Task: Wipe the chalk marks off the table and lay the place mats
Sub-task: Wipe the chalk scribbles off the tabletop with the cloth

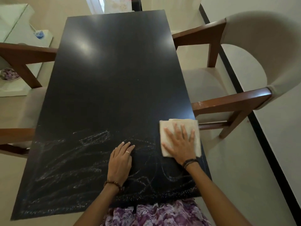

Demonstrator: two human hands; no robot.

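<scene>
A long black table [114, 75] runs away from me. White chalk marks [78, 160] cover its near third, from the left edge to the right edge. My right hand [180, 144] lies flat with spread fingers on a folded cream cloth [169, 126] near the table's right edge. My left hand [121, 159] rests on the tabletop among the chalk marks, fingers straight and together, a ring on one finger. The far part of the table shows no chalk. No place mats are in view.
A wooden armchair with beige upholstery [241, 66] stands close to the table's right side. Another chair [21, 95] stands at the left. A white low unit [19, 38] with a small bowl [9, 75] sits at the far left. A dark skirting line [254, 115] runs along the right wall.
</scene>
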